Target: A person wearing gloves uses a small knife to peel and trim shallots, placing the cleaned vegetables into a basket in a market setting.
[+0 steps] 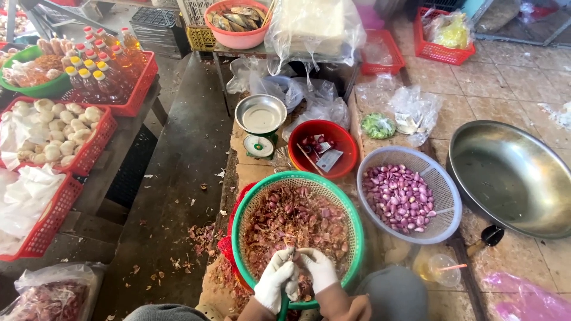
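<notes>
Gloved hands (white) over round mesh basket

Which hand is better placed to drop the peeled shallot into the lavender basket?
Probably the right hand: it sits on the side nearer the lavender basket of peeled shallots. The left hand seems to grip a green-handled knife, both over the green basket of skins.

Both hands wear white gloves of thin cloth. The left hand has a glove that looks a little loose, with folds at the fingers. The glove on the right hand fits more smoothly and ends at the wrist. Below the gloves the forearms are bare, without sleeves.
</notes>
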